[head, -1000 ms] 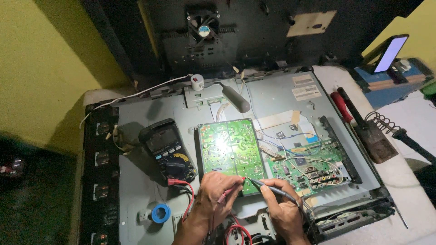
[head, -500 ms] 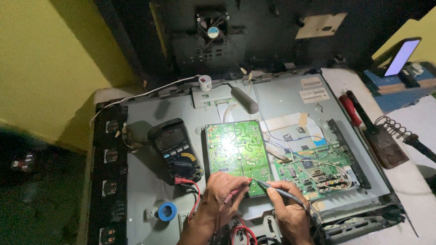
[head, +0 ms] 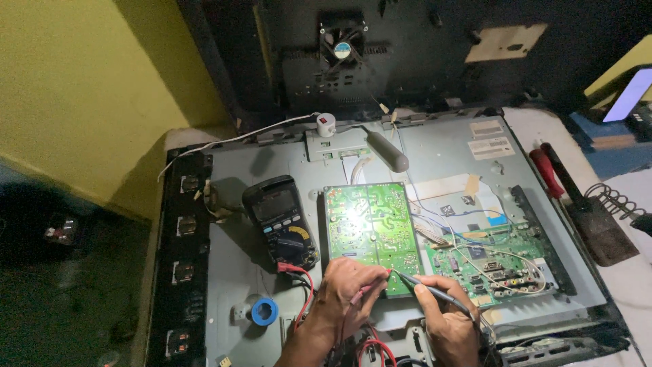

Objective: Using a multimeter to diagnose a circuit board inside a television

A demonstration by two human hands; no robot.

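- We see the shiny green rectangular circuit board point(head: 370, 228) at the centre of the grey metal chassis point(head: 238, 258).
- Our left hand point(head: 350, 292) grips a red probe point(head: 370, 289) at its near edge.
- Our right hand point(head: 445, 316) pinches a black probe point(head: 435, 295) beside it.
- The black multimeter point(head: 280, 221) lies just left.

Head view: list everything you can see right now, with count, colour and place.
power board: 1, green, panel centre
main board: 1, green, right of it
multimeter: 1, black, left of power board
tape roll: 1, blue, lower left
cooling fan: 1, black, top
screwdriver: 1, red handle, right table
iron stand: 1, dark, far right
red probe: 1, in left hand
black probe: 1, in right hand
left hand: bottom centre
right hand: bottom, right of it
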